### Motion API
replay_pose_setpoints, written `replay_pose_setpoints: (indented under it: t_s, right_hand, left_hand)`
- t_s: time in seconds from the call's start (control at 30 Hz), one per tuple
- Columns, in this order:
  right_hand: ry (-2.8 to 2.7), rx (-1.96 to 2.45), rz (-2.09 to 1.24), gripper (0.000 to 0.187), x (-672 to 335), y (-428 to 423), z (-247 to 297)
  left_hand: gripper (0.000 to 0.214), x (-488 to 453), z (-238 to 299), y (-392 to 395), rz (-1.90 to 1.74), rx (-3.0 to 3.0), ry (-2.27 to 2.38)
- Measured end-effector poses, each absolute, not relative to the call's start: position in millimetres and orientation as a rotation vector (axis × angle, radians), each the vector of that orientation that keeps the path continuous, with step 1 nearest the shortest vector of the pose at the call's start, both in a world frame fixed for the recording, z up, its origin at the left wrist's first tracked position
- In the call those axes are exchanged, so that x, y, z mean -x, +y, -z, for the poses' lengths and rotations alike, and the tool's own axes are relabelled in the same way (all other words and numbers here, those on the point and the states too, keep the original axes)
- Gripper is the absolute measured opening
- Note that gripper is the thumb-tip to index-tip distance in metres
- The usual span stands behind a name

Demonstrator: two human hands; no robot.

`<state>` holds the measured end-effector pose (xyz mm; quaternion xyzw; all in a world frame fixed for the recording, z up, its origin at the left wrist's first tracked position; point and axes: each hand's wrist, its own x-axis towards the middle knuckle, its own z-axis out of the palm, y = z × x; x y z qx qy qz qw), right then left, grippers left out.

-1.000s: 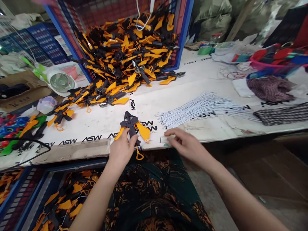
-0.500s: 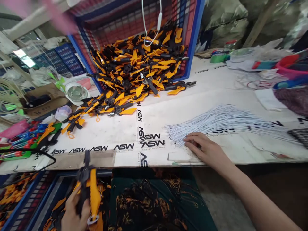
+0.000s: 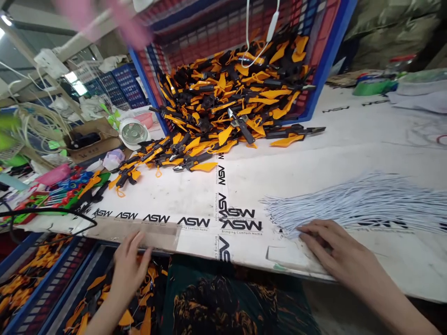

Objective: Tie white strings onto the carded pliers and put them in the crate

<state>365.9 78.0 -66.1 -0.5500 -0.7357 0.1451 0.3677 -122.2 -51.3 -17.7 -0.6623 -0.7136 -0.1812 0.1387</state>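
My left hand [image 3: 131,260] is at the table's front edge, above a lower crate, with its fingers apart and nothing in them. On the right, my right hand [image 3: 333,244] has its thumb and fingertips pinched at the near left end of a bundle of thin white strands [image 3: 352,202]. The strands lie fanned along the table; how many the fingers hold is too fine to see. Farther back, orange-and-black hand tools that look like pruning shears [image 3: 244,128] spill from a tipped crate [image 3: 323,60] onto the table.
Lower left, a blue crate [image 3: 57,291] holds more orange-and-black tools. A small white fan [image 3: 134,132] and a cardboard box [image 3: 92,144] stand at the back left. A black cable [image 3: 52,211] crosses the left edge. A white cord [image 3: 272,28] hangs before the tipped crate.
My left hand has let go of the orange-and-black tool, which it held upright, and is now empty near the table edge. My right hand stays at the strands. The view has turned left.
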Motion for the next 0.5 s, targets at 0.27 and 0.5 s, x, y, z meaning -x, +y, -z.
replay_pose_setpoints:
  t_s: [0.27, 0.5]
  right_hand:
    - [-1.916, 1.338, -0.385, 0.022, -370, 81, 64]
    - [-1.860, 1.346, -0.438, 0.026, -381, 85, 72]
  left_hand:
    - [0.057, 60, -31, 236, 0.360, 2.038, -2.087]
    - [0.043, 108, -43, 266, 0.405, 2.001, -2.073]
